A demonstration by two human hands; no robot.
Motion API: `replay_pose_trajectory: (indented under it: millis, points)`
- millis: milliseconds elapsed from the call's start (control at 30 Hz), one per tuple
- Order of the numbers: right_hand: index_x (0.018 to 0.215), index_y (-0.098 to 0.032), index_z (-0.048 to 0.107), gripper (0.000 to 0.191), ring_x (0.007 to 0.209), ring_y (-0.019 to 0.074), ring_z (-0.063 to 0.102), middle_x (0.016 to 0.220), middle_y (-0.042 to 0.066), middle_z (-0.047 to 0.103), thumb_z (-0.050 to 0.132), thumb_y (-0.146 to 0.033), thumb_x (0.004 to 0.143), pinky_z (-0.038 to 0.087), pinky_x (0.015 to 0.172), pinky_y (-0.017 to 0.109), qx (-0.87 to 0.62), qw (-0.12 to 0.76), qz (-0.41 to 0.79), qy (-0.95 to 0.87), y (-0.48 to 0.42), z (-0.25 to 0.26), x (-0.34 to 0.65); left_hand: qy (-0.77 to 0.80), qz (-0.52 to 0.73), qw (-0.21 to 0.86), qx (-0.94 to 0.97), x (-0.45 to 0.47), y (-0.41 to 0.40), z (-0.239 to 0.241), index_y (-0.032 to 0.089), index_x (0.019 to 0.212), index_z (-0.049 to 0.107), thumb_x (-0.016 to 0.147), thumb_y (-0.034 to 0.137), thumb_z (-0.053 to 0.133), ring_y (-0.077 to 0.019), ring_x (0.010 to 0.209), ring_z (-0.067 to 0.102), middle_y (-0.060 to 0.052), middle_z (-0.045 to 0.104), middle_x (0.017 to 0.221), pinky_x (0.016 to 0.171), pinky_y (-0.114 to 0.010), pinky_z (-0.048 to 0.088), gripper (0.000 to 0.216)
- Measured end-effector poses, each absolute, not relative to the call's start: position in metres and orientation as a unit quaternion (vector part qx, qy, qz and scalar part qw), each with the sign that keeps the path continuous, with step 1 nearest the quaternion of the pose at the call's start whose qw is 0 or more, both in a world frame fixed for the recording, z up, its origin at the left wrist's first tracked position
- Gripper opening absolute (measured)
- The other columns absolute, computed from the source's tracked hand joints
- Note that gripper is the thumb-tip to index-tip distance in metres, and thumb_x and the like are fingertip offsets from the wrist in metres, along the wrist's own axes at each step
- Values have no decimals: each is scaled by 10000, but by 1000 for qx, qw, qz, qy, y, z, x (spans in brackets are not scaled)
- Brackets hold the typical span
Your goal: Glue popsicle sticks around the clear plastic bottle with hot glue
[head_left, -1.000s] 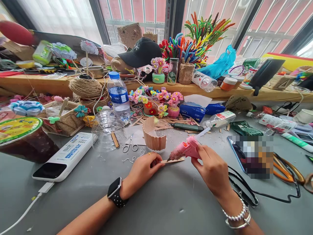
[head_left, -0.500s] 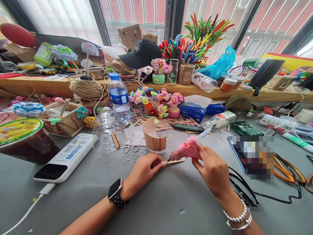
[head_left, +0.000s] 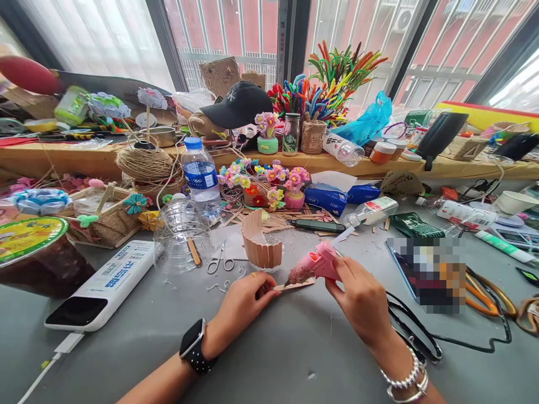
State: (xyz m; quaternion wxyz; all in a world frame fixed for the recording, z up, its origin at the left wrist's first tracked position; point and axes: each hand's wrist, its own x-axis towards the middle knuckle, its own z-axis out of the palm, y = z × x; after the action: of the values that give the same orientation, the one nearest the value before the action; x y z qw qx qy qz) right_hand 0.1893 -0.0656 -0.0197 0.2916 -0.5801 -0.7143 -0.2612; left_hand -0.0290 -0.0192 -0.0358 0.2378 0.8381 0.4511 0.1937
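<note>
Between the fingertips of my left hand point(head_left: 248, 294) is the left end of a wooden craft stick point(head_left: 301, 284), held low over the table. My right hand point(head_left: 357, 294) is closed round the grip of a pink hot glue gun point(head_left: 318, 261). Its dark nozzle points down and left, at the stick near my left fingers; whether it touches the wood I cannot tell. Just behind stands a curved wall of upright craft sticks point(head_left: 263, 252) around a clear plastic piece. Small scissors point(head_left: 220, 258) lie to its left, beside a cut clear plastic bottle point(head_left: 181, 233).
A power bank point(head_left: 101, 286) with a white cable lies at left, near a lidded cup point(head_left: 36, 255). On the right are a phone point(head_left: 404, 269) and black cable point(head_left: 467, 339). A water bottle point(head_left: 201, 179), pipe-cleaner flowers point(head_left: 297, 188) and a green utility knife point(head_left: 320, 225) stand or lie behind.
The glue gun's nozzle has shifted slightly toward my left fingers along the stick. The whole view has tilted up a little, so the table things appear lower.
</note>
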Motion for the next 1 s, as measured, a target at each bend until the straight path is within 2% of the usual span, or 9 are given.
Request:
replay_pose_trajectory:
  millis: [633, 1000]
  points:
    - [904, -100, 566, 234, 626, 161, 545, 689, 51, 590, 461, -288, 812, 401, 538, 252, -581, 297, -249, -716, -67, -18, 186, 446, 195, 241, 839, -29, -20, -34, 183, 804, 597, 794, 360, 483, -135, 660, 561, -11, 629, 747, 583, -215, 405, 211]
    - [893, -107, 552, 188, 641, 165, 551, 736, 66, 605, 465, -249, 807, 417, 554, 254, -567, 294, -261, -724, -66, -22, 187, 444, 202, 242, 839, -29, -20, -36, 185, 806, 593, 796, 342, 487, -127, 668, 556, -6, 628, 752, 588, -206, 394, 190]
